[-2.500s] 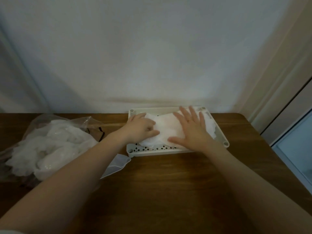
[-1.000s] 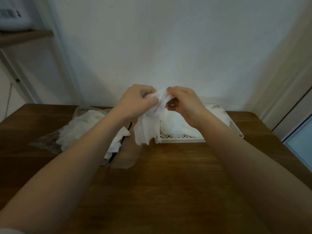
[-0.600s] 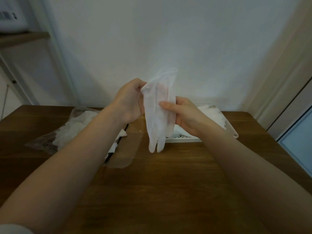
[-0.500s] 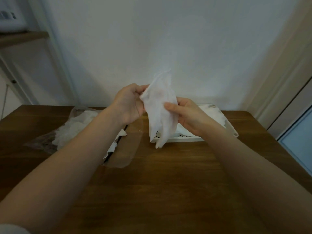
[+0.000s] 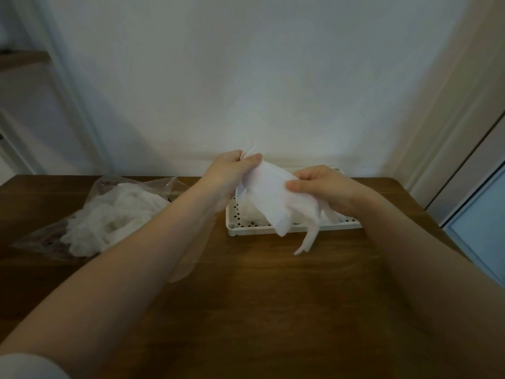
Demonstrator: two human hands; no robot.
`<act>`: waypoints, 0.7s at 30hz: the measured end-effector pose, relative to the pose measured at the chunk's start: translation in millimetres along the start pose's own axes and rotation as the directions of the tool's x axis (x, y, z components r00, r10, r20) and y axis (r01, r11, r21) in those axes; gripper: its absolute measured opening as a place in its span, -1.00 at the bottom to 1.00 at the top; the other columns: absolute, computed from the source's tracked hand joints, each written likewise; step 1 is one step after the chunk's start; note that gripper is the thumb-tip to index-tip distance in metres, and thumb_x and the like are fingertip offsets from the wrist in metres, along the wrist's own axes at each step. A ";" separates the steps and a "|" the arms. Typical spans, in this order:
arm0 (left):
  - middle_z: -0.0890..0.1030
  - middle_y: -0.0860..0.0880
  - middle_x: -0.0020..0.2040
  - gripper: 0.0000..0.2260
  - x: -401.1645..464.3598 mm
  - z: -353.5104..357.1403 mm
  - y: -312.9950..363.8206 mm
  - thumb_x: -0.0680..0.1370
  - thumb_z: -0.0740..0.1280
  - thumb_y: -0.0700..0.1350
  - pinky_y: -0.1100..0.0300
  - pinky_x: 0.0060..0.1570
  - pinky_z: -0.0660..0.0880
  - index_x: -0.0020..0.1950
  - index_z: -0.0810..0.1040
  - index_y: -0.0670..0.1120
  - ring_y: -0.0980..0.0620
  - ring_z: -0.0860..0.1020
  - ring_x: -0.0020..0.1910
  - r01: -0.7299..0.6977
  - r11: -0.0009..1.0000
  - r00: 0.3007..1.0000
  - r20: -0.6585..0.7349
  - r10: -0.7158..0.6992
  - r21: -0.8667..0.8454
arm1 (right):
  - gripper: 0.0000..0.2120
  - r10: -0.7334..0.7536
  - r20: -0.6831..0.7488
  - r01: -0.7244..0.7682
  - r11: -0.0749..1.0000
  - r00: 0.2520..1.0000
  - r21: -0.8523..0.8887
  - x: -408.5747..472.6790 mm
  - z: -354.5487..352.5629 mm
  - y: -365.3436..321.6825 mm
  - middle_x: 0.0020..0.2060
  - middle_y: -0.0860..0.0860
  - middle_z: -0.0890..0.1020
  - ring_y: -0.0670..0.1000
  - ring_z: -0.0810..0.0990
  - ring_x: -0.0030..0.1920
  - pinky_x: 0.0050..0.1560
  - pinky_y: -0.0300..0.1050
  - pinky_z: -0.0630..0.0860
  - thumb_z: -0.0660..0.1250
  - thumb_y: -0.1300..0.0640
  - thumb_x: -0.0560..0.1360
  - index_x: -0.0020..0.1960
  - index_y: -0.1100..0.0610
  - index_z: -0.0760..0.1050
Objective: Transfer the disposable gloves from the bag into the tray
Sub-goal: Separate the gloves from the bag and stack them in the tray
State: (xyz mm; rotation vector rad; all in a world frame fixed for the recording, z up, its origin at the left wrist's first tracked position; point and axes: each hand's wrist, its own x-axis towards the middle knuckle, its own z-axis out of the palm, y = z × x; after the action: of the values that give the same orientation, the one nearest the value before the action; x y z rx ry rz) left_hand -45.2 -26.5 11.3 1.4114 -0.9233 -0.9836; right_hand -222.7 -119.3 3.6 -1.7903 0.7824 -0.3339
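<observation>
A thin white disposable glove (image 5: pixel 276 199) is stretched between both hands above the white perforated tray (image 5: pixel 295 229). My left hand (image 5: pixel 228 173) pinches its upper end, my right hand (image 5: pixel 325 188) pinches its right side, and the glove's fingers dangle over the tray's front rim. More white gloves lie in the tray behind the held one, mostly hidden. The clear plastic bag (image 5: pixel 109 212) with a heap of white gloves lies on the table at the left.
The wooden table (image 5: pixel 259 310) runs up to a white wall. A shelf edge (image 5: pixel 21 60) shows at the far left, and a door frame (image 5: pixel 464 165) stands at the right past the table's corner.
Both hands have dropped with the glove from chest height down toward the tray. The glove, held upright before, now lies slanted between the hands.
</observation>
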 end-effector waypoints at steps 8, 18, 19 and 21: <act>0.60 -0.19 -0.07 -0.77 21.1 29.4 -21.9 0.61 0.21 -0.04 -0.02 -0.11 0.53 0.03 0.53 -0.18 -0.18 0.58 -0.11 -0.052 0.986 0.998 -0.036 0.058 0.158 | -0.84 0.187 -0.117 -0.151 0.954 0.975 0.260 -8.6 -54.3 38.7 -0.15 0.05 0.66 0.02 0.64 -0.16 -0.15 -0.12 0.58 0.29 0.10 0.54 -0.01 0.18 0.56; 0.59 -0.16 0.05 -0.83 43.5 38.3 -43.1 0.61 0.20 -0.11 -0.07 0.20 0.47 0.03 0.53 -0.17 -0.14 0.55 0.09 0.096 0.975 0.988 -0.140 -0.068 0.202 | -0.78 -0.109 -0.271 -0.124 0.688 0.956 -0.715 50.0 -68.9 46.7 -0.01 0.07 0.60 0.05 0.50 -0.05 -0.03 -0.07 0.44 0.19 0.07 0.60 0.04 0.16 0.56; 0.58 -0.17 0.08 -0.80 45.2 37.3 -45.2 0.62 0.18 -0.09 -0.08 0.21 0.46 0.06 0.53 -0.17 -0.15 0.54 0.10 0.103 0.976 0.985 -0.156 -0.073 0.194 | -0.75 -0.137 -0.291 -0.127 0.674 0.947 -0.728 53.0 -63.8 49.9 0.08 0.08 0.59 0.07 0.51 0.03 0.08 -0.02 0.45 0.19 0.05 0.60 0.13 0.16 0.54; 0.57 -0.16 0.07 -0.76 47.2 36.0 -48.4 0.63 0.14 -0.05 -0.03 0.15 0.45 0.09 0.52 -0.15 -0.14 0.53 0.08 0.103 0.974 0.982 -0.179 -0.067 0.201 | -0.64 -0.215 -0.284 -0.071 0.668 0.934 -0.741 56.6 -53.7 54.0 0.17 0.03 0.55 0.06 0.50 0.16 0.21 0.03 0.41 0.23 -0.04 0.57 0.29 0.11 0.44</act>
State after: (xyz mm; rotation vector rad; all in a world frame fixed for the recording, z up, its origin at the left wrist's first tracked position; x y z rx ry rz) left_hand -62.7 -79.9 -40.8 1.6984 -0.8630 -0.8301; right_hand -230.1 -205.6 -35.2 -2.5935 1.2250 -0.4316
